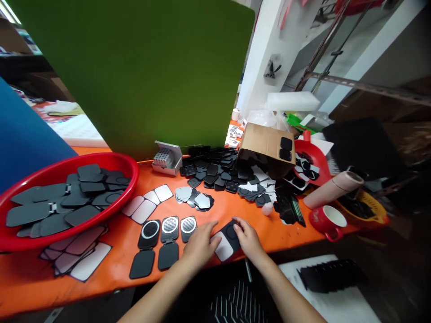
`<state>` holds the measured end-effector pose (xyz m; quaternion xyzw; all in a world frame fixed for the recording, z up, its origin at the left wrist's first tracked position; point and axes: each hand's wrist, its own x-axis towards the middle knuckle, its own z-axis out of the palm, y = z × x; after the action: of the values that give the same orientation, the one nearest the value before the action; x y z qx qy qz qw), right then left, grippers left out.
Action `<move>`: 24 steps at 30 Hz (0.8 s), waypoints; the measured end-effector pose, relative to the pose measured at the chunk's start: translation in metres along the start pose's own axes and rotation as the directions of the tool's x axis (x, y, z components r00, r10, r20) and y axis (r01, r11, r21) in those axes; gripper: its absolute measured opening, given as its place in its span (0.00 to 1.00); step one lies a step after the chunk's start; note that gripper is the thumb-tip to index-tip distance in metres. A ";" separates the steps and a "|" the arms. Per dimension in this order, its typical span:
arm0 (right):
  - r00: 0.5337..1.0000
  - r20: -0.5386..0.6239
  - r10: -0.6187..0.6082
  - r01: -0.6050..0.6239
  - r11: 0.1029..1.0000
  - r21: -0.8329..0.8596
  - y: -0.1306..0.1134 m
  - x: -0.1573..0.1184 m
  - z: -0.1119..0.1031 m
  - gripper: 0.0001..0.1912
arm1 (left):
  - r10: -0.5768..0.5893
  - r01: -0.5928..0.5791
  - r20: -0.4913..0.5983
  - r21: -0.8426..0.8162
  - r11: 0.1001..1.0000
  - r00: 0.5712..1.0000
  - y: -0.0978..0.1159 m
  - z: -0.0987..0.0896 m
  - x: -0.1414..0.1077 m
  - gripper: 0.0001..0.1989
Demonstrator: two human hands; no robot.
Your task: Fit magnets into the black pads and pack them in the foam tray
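Observation:
A dark flat cover sheet [230, 231] with a ring outline lies near the table's front edge, with a white pad [223, 249] on its lower left part. My right hand [249, 240] grips the sheet's right edge between thumb and fingers. At its left side is my left hand [200, 246], thumb and fingers apart, close to the white pad; whether it touches is unclear. Left of that hand, hinged black folding holders [168, 256] lie unfolded, with white rings on their upper panels. My left hand partly covers the third holder [187, 226].
A red basin [129, 179] of dark panels stands left, beside white-faced sheets [90, 262]. Black pieces [212, 170] are heaped behind, near a cardboard box [266, 141]. A pink bottle [333, 189] and red mug [326, 222] stand right. A green board [141, 76] rises behind.

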<state>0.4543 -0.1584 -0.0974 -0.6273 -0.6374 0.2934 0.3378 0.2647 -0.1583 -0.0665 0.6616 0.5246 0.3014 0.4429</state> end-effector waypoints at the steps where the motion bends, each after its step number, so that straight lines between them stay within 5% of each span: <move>1: 1.000 -0.017 -0.001 0.002 0.999 0.043 -0.006 -0.003 -0.003 0.17 | -0.026 0.027 0.026 -0.034 0.999 0.999 0.000 0.003 0.002 0.13; 6: 0.971 -0.125 -0.202 0.192 0.977 -0.093 -0.045 -0.017 -0.013 0.11 | -0.105 0.135 0.126 -0.260 0.956 0.987 0.002 0.008 -0.002 0.10; 11: 0.964 0.166 -0.208 0.154 0.944 0.292 -0.071 -0.029 -0.006 0.14 | -0.110 0.158 0.142 -0.391 0.907 0.984 0.021 -0.012 -0.019 0.13; 17: 0.949 0.233 -0.210 0.100 0.908 0.407 -0.085 -0.026 0.007 0.12 | -0.081 0.091 0.044 -0.323 0.942 0.996 0.034 -0.041 -0.042 0.09; 20: 0.974 0.188 -0.126 0.032 0.898 0.438 -0.087 -0.014 0.012 0.13 | -0.184 0.146 -0.049 -0.421 0.895 0.982 0.021 -0.057 -0.044 0.10; 24: 0.991 -0.026 0.128 -0.091 0.820 0.565 -0.076 0.013 0.006 0.14 | -0.307 0.145 -0.276 -0.483 0.863 0.911 -0.016 -0.096 -0.021 0.15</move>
<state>0.4037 -0.1487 -0.0395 -0.5444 -0.4746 0.4671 0.5100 0.1693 -0.1519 -0.0383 0.4101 0.5839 0.4708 0.5188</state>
